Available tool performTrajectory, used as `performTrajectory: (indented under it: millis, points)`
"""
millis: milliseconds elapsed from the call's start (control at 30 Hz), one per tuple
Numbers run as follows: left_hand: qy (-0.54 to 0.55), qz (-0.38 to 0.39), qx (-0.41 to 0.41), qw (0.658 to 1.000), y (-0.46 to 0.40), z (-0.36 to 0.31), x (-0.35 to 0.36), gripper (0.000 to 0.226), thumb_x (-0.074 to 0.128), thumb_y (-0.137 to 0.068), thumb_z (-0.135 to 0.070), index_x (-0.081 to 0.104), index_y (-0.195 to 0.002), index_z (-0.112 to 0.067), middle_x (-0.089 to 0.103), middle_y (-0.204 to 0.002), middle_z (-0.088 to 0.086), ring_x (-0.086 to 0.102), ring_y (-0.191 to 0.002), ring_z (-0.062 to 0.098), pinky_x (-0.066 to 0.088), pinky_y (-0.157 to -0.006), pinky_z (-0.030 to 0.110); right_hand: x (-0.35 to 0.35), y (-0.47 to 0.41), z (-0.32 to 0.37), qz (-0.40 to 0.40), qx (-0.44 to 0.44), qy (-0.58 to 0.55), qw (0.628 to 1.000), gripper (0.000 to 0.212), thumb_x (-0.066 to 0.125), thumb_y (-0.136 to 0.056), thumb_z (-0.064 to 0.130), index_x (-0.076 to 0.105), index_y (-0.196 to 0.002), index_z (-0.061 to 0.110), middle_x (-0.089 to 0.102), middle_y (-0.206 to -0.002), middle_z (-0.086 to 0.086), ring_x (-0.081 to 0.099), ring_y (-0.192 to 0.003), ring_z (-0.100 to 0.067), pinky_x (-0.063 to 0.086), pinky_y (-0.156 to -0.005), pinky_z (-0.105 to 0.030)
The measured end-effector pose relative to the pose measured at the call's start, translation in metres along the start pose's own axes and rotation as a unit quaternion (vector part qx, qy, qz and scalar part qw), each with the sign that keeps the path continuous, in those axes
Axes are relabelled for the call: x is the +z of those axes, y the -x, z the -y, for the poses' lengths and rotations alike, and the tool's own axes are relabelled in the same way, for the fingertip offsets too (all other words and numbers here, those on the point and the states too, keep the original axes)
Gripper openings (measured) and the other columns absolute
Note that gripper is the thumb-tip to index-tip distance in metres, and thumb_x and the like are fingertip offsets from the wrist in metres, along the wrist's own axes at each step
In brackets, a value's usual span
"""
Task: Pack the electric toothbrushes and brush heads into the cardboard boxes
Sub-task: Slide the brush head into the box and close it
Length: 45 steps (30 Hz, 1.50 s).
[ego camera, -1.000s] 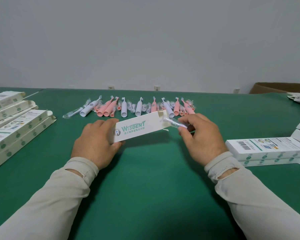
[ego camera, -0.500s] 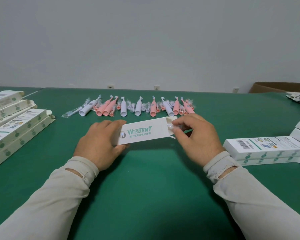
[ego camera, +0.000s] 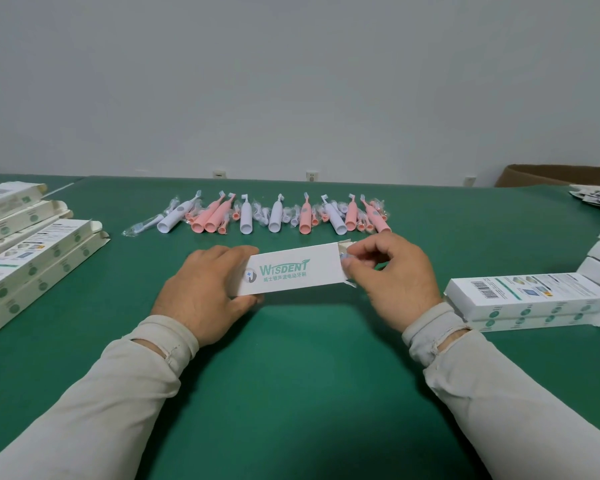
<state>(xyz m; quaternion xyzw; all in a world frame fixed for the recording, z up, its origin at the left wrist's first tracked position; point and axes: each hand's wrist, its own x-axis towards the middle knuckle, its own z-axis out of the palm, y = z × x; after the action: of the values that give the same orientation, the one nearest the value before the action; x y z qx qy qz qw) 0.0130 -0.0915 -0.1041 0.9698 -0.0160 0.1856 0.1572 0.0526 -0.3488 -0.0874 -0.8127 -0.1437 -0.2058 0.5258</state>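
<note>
Both hands (ego camera: 205, 289) on matte rectangular carton (ego camera: 291, 270)

Held box (ego camera: 291, 270) front reads "WISDENT" in green, small Chinese line under it. Barcode on box (ego camera: 530, 294) by the table's right edge; digits unreadable.

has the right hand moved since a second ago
Yes. The right hand has closed in leftward on the box end, judged against the toothbrush row behind.

Nine electric toothbrushes lie in a row: four white toothbrushes (ego camera: 246, 220) and five pink toothbrushes (ego camera: 305, 220). Small bagged brush heads (ego camera: 142, 227) lie among them, too many and too blurred to count. One box (ego camera: 291, 271) is held; two hands show.
</note>
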Motion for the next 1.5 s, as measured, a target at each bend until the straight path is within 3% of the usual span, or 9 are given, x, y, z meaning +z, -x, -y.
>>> performTrajectory:
  millis: [167, 367, 500, 633, 700, 867, 1200, 1333, 1500]
  points:
    - [0.004, -0.002, -0.002, 1.000, 0.000, 0.000, 0.000, 0.064, 0.071, -0.082, -0.048, 0.041, -0.139, -0.045, 0.052, -0.131, -0.014, 0.042, -0.122, 0.019, 0.048, -0.094, 0.047, 0.008, 0.002, 0.003, 0.047, 0.031, -0.121, 0.991, 0.020, 0.064, -0.087, 0.001, 0.061, -0.084, 0.021, 0.068, -0.070, 0.011, 0.049, -0.045, -0.009, 0.045, -0.048, -0.023]
    - [0.030, 0.005, -0.006, 1.000, 0.000, 0.001, 0.002, 0.064, 0.074, -0.079, -0.047, 0.045, -0.136, -0.045, 0.053, -0.130, -0.014, 0.043, -0.121, 0.018, 0.047, -0.095, 0.048, 0.006, 0.003, -0.001, 0.249, 0.064, -0.093, 0.962, 0.020, 0.040, -0.075, 0.019, 0.045, -0.094, 0.022, 0.058, -0.048, -0.003, 0.056, -0.046, -0.017, 0.036, -0.055, -0.030]
    - [0.045, -0.002, -0.007, 0.999, -0.001, 0.002, 0.002, 0.063, 0.073, -0.078, -0.049, 0.047, -0.135, -0.044, 0.055, -0.127, -0.013, 0.045, -0.118, 0.020, 0.047, -0.095, 0.048, -0.005, -0.002, -0.001, 0.143, 0.016, -0.115, 0.983, 0.024, 0.055, -0.074, 0.021, 0.053, -0.098, 0.024, 0.071, -0.080, 0.003, 0.050, -0.043, -0.012, 0.044, -0.051, -0.030]
    - [0.046, -0.009, -0.014, 0.999, 0.000, 0.003, 0.001, 0.063, 0.072, -0.078, -0.050, 0.046, -0.134, -0.045, 0.056, -0.125, -0.014, 0.044, -0.116, 0.018, 0.047, -0.094, 0.046, -0.021, -0.005, -0.006, 0.148, -0.128, 0.124, 0.973, 0.074, 0.066, -0.071, 0.044, 0.037, -0.138, 0.050, 0.043, -0.129, 0.023, 0.054, -0.073, -0.005, 0.051, -0.072, -0.027]
    - [0.044, -0.007, -0.014, 0.999, 0.000, 0.004, 0.001, 0.063, 0.073, -0.079, -0.050, 0.046, -0.135, -0.045, 0.056, -0.126, -0.014, 0.044, -0.117, 0.018, 0.047, -0.095, 0.047, -0.021, -0.005, -0.008, 0.167, -0.139, 0.165, 0.962, 0.071, 0.068, -0.078, 0.043, 0.038, -0.141, 0.051, 0.033, -0.142, 0.021, 0.054, -0.093, 0.001, 0.049, -0.086, -0.028]
    - [0.059, -0.008, -0.010, 0.998, -0.001, 0.004, 0.000, 0.061, 0.074, -0.079, -0.045, 0.048, -0.134, -0.043, 0.057, -0.125, -0.011, 0.046, -0.117, 0.021, 0.046, -0.096, 0.047, -0.015, -0.003, -0.010, 0.142, -0.131, 0.133, 0.972, 0.036, 0.062, -0.096, 0.019, 0.064, -0.131, 0.026, 0.052, -0.132, 0.010, 0.050, -0.120, -0.008, 0.040, -0.108, -0.030]
    - [0.061, -0.005, 0.005, 0.998, -0.002, 0.002, 0.000, 0.062, 0.074, -0.079, -0.046, 0.048, -0.135, -0.040, 0.058, -0.125, -0.010, 0.048, -0.117, 0.022, 0.045, -0.097, 0.046, -0.007, 0.002, -0.005, 0.090, -0.152, 0.084, 0.981, 0.026, 0.060, -0.096, 0.014, 0.071, -0.117, 0.023, 0.058, -0.106, 0.017, 0.055, -0.096, 0.001, 0.040, -0.086, -0.007]
    - [0.054, -0.004, -0.001, 0.999, -0.001, 0.000, 0.000, 0.061, 0.074, -0.079, -0.046, 0.049, -0.134, -0.041, 0.057, -0.125, -0.010, 0.047, -0.117, 0.022, 0.046, -0.095, 0.047, -0.004, 0.003, -0.003, 0.070, -0.143, 0.106, 0.982, 0.024, 0.058, -0.090, 0.025, 0.053, -0.110, 0.037, 0.058, -0.109, 0.016, 0.054, -0.087, -0.004, 0.048, -0.072, -0.027]
    - [0.053, -0.012, -0.009, 0.998, 0.000, -0.002, -0.001, 0.059, 0.073, -0.079, -0.045, 0.048, -0.133, -0.042, 0.056, -0.123, -0.010, 0.046, -0.116, 0.020, 0.047, -0.094, 0.047, 0.001, 0.003, -0.003, 0.053, -0.070, -0.035, 0.995, 0.046, 0.064, -0.083, 0.025, 0.049, -0.124, 0.040, 0.065, -0.114, 0.019, 0.061, -0.078, -0.005, 0.044, -0.070, -0.022]
